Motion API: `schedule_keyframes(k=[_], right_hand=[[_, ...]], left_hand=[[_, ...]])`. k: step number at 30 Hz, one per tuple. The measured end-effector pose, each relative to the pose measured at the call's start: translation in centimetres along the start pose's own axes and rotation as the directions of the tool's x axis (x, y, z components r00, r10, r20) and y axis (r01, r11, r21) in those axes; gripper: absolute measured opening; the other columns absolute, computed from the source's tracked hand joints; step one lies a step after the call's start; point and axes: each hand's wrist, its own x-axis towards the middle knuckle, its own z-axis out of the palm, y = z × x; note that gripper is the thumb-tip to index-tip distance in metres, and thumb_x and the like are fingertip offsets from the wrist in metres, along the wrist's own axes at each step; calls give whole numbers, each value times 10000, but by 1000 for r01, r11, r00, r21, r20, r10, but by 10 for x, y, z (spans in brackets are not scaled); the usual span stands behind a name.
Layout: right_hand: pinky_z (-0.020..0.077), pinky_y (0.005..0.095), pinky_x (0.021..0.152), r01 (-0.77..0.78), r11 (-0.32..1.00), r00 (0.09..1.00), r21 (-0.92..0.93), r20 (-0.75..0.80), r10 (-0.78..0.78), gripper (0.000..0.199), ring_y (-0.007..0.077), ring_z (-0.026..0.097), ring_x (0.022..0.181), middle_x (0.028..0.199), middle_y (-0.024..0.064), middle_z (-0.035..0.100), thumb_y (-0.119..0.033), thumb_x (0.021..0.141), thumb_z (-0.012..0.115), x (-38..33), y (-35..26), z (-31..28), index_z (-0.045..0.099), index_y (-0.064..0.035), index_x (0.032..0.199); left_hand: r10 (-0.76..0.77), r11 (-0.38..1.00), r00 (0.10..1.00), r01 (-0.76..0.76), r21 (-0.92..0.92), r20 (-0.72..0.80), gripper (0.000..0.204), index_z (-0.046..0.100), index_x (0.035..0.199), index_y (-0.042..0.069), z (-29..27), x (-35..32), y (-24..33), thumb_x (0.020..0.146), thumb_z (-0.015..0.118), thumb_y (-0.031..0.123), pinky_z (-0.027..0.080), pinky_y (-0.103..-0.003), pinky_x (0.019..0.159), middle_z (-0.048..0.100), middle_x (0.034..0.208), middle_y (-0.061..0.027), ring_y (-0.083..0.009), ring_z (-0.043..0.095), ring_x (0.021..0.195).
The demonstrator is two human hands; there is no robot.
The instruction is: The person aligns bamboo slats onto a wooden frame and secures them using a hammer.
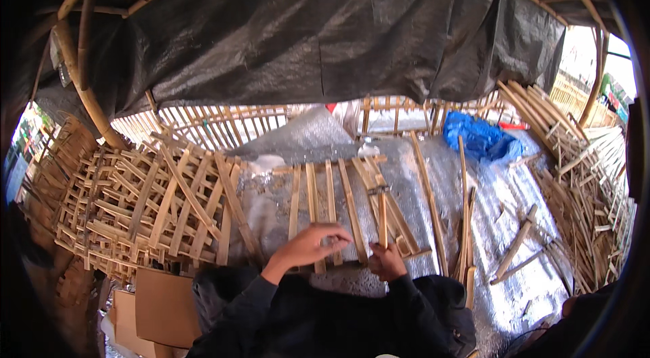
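Note:
My right hand (387, 263) grips the wooden handle of a hammer (382, 219), whose dark metal head points away from me. To its left, my left hand (313, 244) hovers over a frame of bamboo slats. Its fingers are curved and its thumb stands apart from them; I make out nothing between them. The frame has several upright slats (350, 202) lying across a far crosspiece (284, 170) and a near one, the latter partly hidden by my hands. Beside the hammer, more slats (396, 216) lie at a slant.
Stacked bamboo lattice panels (142, 195) fill the left side, with a cardboard box (166, 307) nearer me. Loose bamboo strips (575, 216) heap up at the right. A blue plastic bag (477, 138) lies far right on the silvery floor sheet (440, 161). Dark tarpaulin (318, 33) hangs behind.

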Motion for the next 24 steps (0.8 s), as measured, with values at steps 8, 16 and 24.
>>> schedule_keyframes(k=[8,16,24], right_hand=[[265,312,376,-61,997,996,-43,-65,58,186,107,363,420,567,-38,393,-227,990,691,11,22,-4,549,-137,912],[218,297,390,-117,993,992,1,-43,117,315,86,289,417,555,-60,327,-195,1006,660,-1,12,2,447,-174,774],[272,302,399,-92,995,987,-38,-136,86,251,95,342,434,593,-54,371,-208,988,697,0,9,7,489,-161,856]], left_hand=[[-159,986,987,157,62,39,163,723,1094,23,34,-36,-83,998,663,140,548,-349,835,759,998,-103,-214,723,938],[-236,970,972,235,68,16,185,714,1090,40,36,-39,-89,989,667,188,544,-376,840,747,982,-127,-263,721,926],[-163,986,986,161,44,46,164,706,1038,18,42,-35,-108,977,669,166,527,-396,797,732,946,-125,-283,695,878]])
